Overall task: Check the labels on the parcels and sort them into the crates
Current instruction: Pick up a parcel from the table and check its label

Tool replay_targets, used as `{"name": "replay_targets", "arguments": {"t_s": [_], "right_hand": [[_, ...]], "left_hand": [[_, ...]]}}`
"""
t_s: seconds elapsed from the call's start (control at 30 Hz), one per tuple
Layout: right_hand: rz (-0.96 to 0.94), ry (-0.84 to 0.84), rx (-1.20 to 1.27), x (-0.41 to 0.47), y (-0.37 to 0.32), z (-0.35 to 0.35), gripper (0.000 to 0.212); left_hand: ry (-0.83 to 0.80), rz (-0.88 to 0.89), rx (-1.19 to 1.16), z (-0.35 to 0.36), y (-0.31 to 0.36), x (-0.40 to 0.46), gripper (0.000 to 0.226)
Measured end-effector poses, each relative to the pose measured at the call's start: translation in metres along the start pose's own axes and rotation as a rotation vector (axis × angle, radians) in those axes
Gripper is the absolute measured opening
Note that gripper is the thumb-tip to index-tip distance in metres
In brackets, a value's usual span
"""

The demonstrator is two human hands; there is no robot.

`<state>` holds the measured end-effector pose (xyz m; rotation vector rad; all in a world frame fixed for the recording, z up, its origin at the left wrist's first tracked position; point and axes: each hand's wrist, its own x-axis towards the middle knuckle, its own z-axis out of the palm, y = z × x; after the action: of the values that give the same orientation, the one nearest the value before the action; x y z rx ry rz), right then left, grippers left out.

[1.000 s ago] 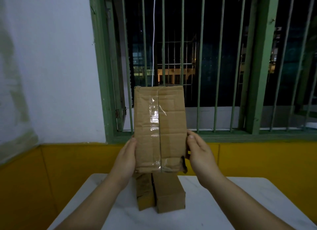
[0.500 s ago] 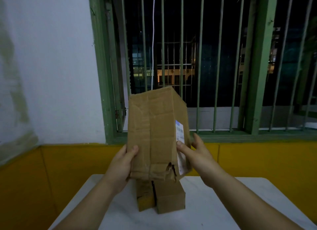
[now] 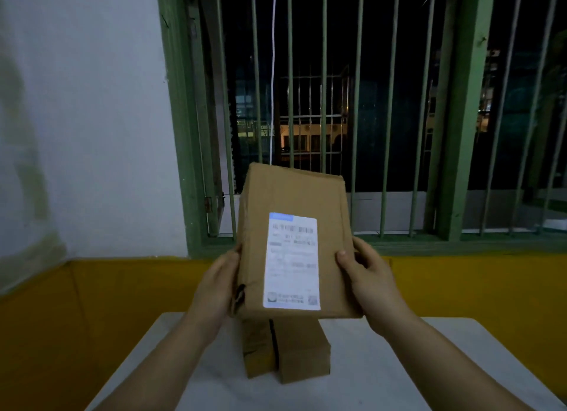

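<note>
Two cardboard parcels [image 3: 287,351] lie side by side, touching, on the white table [image 3: 383,374] nearest us. Above them we hold a taller cardboard parcel [image 3: 294,242] upright in the air, tilted slightly, its white shipping label [image 3: 291,262] facing us; the print is too blurred to read. Our left hand [image 3: 217,285] grips its left edge, our right hand [image 3: 366,272] its right edge, thumb on the front face. Behind stand a yellow-and-white wall [image 3: 92,134] and a green barred window [image 3: 352,103], dark outside.

Matt brown cardboard parcel [image 3: 294,223], smooth white paper label [image 3: 291,262] (print blurred), pale smooth tabletop [image 3: 383,377]
</note>
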<state>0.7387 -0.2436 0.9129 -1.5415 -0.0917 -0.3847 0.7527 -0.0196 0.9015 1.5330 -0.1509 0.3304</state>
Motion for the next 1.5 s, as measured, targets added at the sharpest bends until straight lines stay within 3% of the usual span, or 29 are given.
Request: {"name": "replay_targets", "arguments": {"t_s": [0.1,0.33,0.87,1.03,1.27,1.5], "right_hand": [[-0.052,0.000,0.026,-0.004,-0.003,0.005,0.029],[-0.109,-0.052,0.057,-0.013,-0.010,0.011,0.029],[-0.157,-0.050,-0.004,-0.015,-0.012,0.012,0.034],[-0.143,0.031,-0.025,-0.020,-0.007,-0.001,0.033],[-0.102,0.261,-0.068,-0.040,0.005,-0.066,0.035],[-0.088,0.410,-0.114,-0.073,0.001,-0.192,0.040]], "left_hand": [[-0.073,-0.092,-0.100,0.004,0.003,-0.003,0.041],[-0.068,-0.137,-0.155,0.010,0.001,-0.002,0.037],[-0.057,-0.092,-0.144,0.006,0.001,0.002,0.037],[-0.085,-0.066,-0.116,0.023,-0.003,0.008,0.034],[-0.270,-0.087,-0.145,0.098,-0.012,-0.003,0.038],[-0.509,-0.166,-0.197,0.227,-0.012,-0.048,0.041]]}}
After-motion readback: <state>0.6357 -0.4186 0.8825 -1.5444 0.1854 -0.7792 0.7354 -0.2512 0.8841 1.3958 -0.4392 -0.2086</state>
